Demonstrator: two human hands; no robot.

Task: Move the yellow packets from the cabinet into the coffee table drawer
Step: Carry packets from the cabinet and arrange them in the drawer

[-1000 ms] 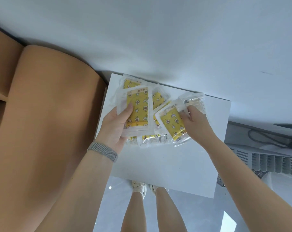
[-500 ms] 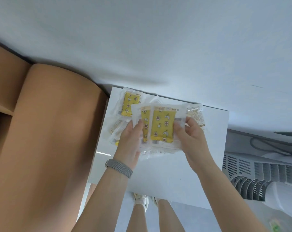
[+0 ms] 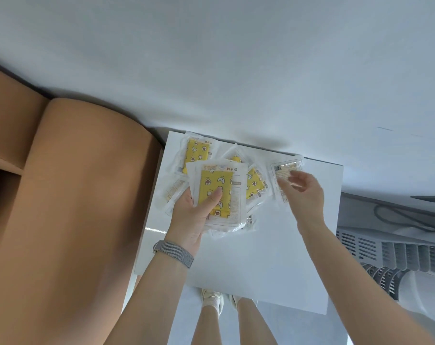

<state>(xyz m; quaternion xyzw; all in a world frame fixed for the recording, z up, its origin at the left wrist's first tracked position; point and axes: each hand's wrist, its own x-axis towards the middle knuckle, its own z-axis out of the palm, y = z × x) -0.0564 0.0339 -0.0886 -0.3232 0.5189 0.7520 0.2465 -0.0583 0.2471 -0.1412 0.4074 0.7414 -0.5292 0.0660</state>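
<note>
Several yellow star-patterned packets in clear wrappers lie on a white cabinet top, near its far edge by the wall. My left hand grips a stack of these packets, thumb across the top one. Loose ones remain behind it: one at the far left, one to the right, and a face-down packet at the far right. My right hand hovers just over that face-down packet, fingers loosely curved and holding nothing. The coffee table drawer is out of view.
A tan curved cabinet side rises at the left with an open shelf. A white wall stands behind. A grey vented appliance with cables sits at the right. My legs and shoes show below.
Both hands held a packet together half a second ago. Now the right hand has let go and moved right toward the face-down packet, while the left keeps the stack.
</note>
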